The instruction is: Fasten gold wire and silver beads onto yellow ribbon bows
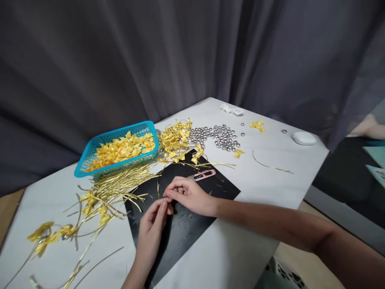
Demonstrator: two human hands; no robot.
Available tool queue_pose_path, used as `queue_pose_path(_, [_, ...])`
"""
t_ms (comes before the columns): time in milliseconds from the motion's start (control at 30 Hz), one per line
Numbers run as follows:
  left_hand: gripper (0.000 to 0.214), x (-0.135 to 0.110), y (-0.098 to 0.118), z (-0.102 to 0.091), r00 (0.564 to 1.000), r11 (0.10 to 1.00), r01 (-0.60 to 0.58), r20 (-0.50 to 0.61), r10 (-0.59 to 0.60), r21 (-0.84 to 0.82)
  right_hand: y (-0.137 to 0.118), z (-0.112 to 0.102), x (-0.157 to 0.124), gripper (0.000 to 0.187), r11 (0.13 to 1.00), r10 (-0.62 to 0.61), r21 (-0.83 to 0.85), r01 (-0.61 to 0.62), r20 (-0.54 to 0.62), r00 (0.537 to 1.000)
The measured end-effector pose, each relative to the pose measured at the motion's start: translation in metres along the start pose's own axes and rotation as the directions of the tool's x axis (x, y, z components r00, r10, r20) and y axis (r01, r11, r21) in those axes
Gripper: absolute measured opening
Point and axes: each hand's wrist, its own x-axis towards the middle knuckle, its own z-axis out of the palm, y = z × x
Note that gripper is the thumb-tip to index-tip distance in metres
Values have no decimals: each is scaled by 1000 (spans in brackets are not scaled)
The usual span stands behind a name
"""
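Gold and yellow meet pinched fingertips

Glossy yellow bows [126, 147] fill the perforated teal basket [79, 170] at ten o'clock from the hands, metallic gold ties [120, 180] fanned just beside it. The left hand [152, 220] pinches a yellow scrap [170, 209], mostly hidden, over the smooth black mat [177, 245]; the right hand's [192, 196] fingertips press together there, their hold unseen. Probably delicate fingertip shaping; the next move calls for steadiness. Domed silver beads [225, 138] gleam between one and two o'clock.

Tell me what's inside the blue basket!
A heap of yellow ribbon bows is inside the blue basket. Some of its holey walls show, but the heap hides most of the bottom, so I can't see what's underneath.
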Motion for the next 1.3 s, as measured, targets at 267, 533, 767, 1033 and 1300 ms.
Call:
queue_pose_path(267, [54, 1, 4, 3, 984, 981, 176, -11, -177, -79, -10, -20, 11, 16, 942, -155, -301, 151, 10, 988])
queue_pose_path(533, [51, -3, 6, 0, 990, 989, 138, 31, -137, -52, -19, -126, 41, 28, 525, -288, -836, -160, -352, 891])
queue_pose_path(767, [53, -3, 7, -1, 990, 993, 113, 85, -116, 36, -7, -134, 42, 26, 382, -166, -886, -261, -343, 924])
queue_pose_path(1033, [50, -4, 5, 0, 991, 994, 93, 94, -98, 52, -6, -136, 44, 23, 417, -116, -851, -318, -398, 910])
queue_pose_path(1300, [48, -3, 7, 1, 994, 995, 85, 68, -89, 53, -9, -132, 47, 16, 714, -119, -662, -227, -434, 893])
